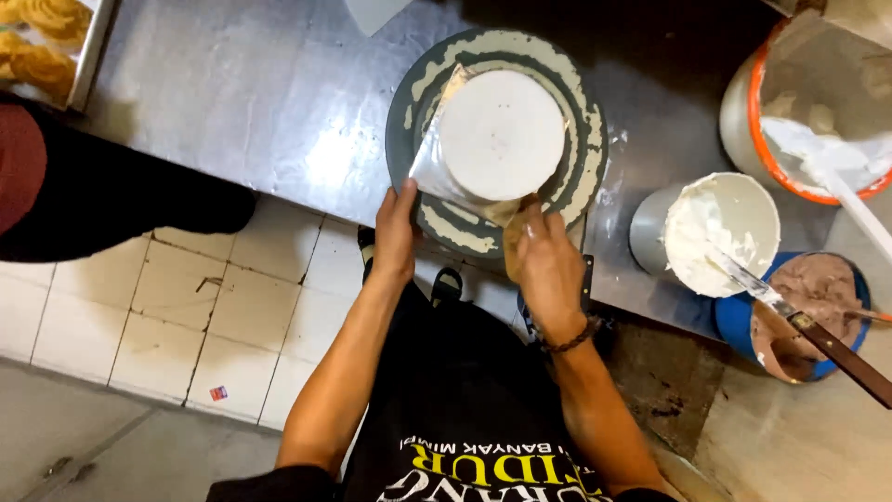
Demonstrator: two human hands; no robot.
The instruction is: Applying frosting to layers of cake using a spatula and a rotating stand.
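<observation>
Cake (pixel 500 133) sits beyond left hand (pixel 396 232), spread, and right hand (pixel 544 265) pinching scraper (pixel 514 244).

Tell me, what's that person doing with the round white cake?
A person is working on a round white cake that sits on a grey turntable smeared with cream, on a metal counter. The left hand touches the turntable's near edge. The right hand holds a flat scraper against the cake's side. Nearby stand a white bowl of cream with a spatula across it, and a blue bowl of brown cream.
</observation>
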